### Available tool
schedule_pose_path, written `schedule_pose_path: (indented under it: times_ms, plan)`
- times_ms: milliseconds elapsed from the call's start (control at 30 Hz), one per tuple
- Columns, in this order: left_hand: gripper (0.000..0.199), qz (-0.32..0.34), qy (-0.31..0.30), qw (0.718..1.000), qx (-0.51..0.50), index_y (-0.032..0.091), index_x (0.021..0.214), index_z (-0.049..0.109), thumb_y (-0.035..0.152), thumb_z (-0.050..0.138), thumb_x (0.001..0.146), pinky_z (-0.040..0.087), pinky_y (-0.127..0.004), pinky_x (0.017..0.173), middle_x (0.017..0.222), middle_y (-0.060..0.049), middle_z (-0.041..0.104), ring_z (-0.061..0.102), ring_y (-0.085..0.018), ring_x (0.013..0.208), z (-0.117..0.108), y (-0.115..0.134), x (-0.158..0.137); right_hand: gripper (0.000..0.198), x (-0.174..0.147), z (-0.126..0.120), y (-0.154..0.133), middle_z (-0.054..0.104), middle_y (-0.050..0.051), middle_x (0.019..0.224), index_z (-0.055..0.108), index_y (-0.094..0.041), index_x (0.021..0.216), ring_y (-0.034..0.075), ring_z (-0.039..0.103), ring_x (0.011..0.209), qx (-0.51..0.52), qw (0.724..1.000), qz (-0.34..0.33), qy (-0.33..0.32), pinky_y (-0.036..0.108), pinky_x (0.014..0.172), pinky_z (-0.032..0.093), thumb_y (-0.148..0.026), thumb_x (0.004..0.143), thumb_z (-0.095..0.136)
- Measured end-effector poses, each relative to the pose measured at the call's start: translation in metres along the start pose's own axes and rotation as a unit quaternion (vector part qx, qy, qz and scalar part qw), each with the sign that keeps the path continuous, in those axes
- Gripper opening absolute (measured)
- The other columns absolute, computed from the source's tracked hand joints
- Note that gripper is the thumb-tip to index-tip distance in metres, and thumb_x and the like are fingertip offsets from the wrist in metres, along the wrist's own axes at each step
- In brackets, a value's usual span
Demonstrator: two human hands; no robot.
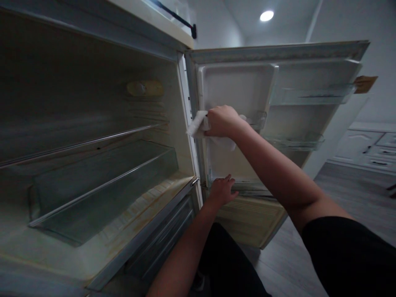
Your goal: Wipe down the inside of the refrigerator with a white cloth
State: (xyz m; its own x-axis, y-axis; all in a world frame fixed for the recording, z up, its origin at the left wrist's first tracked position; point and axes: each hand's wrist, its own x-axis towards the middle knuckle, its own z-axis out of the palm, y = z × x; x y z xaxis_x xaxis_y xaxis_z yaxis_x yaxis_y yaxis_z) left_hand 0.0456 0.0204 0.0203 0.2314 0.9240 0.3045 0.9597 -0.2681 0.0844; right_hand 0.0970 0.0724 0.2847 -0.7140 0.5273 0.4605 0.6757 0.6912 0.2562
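My right hand (223,121) is closed around a crumpled white cloth (198,123), close to the hinge-side edge of the open refrigerator door (239,93). Part of the cloth sticks out to the left of the fist, and more white material shows below and behind the hand. Lower down, my left hand (221,190) rests by the bottom door shelf, its fingers apart and nothing visible in them. To the left lies the refrigerator compartment (182,132), which has yellow-brown stains along its lower front edge.
Inside the compartment are a glass shelf (123,134) and a clear drawer (108,198). Clear racks (297,143) line the door's right part. Below stand a lower door (250,220) and the grey floor (297,255). White cabinets (355,144) stand at the far right.
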Motion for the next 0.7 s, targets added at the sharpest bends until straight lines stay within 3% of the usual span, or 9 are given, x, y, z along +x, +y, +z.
schedule_pose_path:
  times_ms: [167, 300, 500, 700]
  plan:
    - [0.048, -0.010, 0.003, 1.000, 0.018, 0.022, 0.129, 0.063, 0.048, 0.067, 0.089, 0.052, -0.042, 0.102, 0.153, -0.008, 0.056, 0.068, -0.028, 0.117, 0.000, -0.001, -0.002, 0.054, -0.001, 0.000, -0.008, 0.073, 0.020, 0.108, 0.074, -0.008, 0.119, 0.030, 0.069, 0.101, -0.022, 1.000, 0.015, 0.011, 0.037, 0.087, 0.051, -0.048, 0.084, 0.070]
    - [0.047, -0.005, 0.009, 1.000, 0.021, 0.023, 0.132, 0.062, 0.046, 0.066, 0.090, 0.053, -0.041, 0.101, 0.154, -0.006, 0.055, 0.068, -0.027, 0.117, -0.001, -0.004, -0.004, 0.056, -0.022, -0.007, 0.018, 0.074, 0.015, 0.105, 0.073, -0.014, 0.122, 0.028, 0.069, 0.098, -0.030, 1.000, -0.002, -0.006, 0.034, 0.084, 0.048, -0.053, 0.083, 0.071]
    - [0.045, 0.008, 0.019, 0.999, 0.026, 0.022, 0.130, 0.062, 0.045, 0.065, 0.091, 0.054, -0.042, 0.098, 0.154, -0.008, 0.054, 0.070, -0.027, 0.114, 0.000, -0.005, -0.005, 0.048, -0.059, -0.013, 0.060, 0.074, 0.013, 0.098, 0.074, -0.015, 0.111, 0.027, 0.069, 0.090, -0.062, 0.995, 0.073, -0.034, 0.032, 0.076, 0.045, -0.053, 0.082, 0.069]
    - [0.044, 0.018, 0.026, 0.999, 0.028, 0.022, 0.129, 0.062, 0.044, 0.064, 0.091, 0.055, -0.042, 0.094, 0.153, -0.008, 0.055, 0.071, -0.027, 0.111, 0.003, -0.004, -0.001, 0.041, -0.048, -0.008, 0.045, 0.074, 0.015, 0.102, 0.070, -0.016, 0.118, 0.026, 0.069, 0.089, -0.079, 0.995, 0.063, -0.014, 0.031, 0.075, 0.045, -0.036, 0.083, 0.068]
